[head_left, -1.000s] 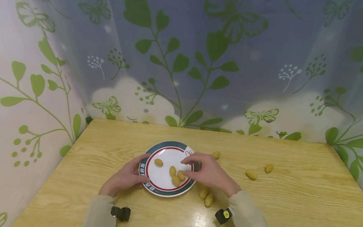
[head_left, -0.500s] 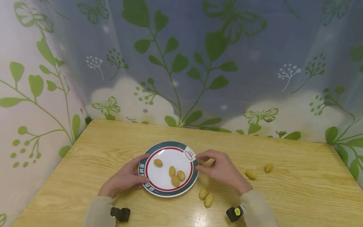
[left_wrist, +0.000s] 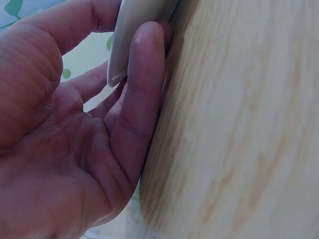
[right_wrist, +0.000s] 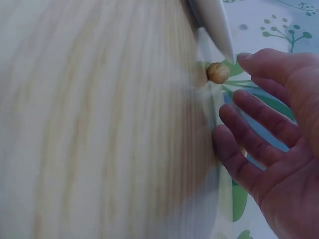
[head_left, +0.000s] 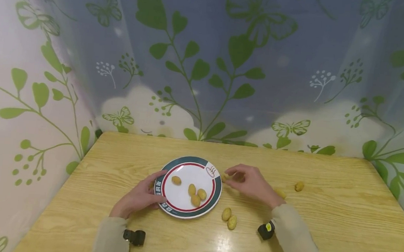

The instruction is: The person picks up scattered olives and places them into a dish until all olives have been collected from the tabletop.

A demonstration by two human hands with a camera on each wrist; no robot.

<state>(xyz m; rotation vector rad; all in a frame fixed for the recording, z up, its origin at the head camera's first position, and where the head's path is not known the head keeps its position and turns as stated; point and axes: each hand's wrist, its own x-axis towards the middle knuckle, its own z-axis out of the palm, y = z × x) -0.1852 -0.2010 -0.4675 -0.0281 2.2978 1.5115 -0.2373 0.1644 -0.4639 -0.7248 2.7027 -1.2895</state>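
A white plate (head_left: 188,173) with a dark green rim and red ring lies on the table. My left hand (head_left: 142,195) grips its left rim, thumb on top and fingers against the underside. Several small yellow-brown oval pieces, nuts or fruits by their look, sit on it, one of them a piece (head_left: 176,180) apart at the left. My right hand (head_left: 251,181) is just right of the plate, fingers spread. Close to its fingertips a brownish round piece (right_wrist: 218,72) rests beside the plate's edge; in the right wrist view a gap shows between them.
Two pieces (head_left: 229,218) lie together in front of the right hand. Farther right is a lone piece (head_left: 299,186), and another piece (head_left: 280,193) is partly covered by the right wrist. A leaf-patterned curtain (head_left: 204,102) hangs behind the wooden table (head_left: 341,218).
My right hand has moved from above the plate to the table at its right, leaving the pieces on the plate in place. The left hand and plate have stayed still.
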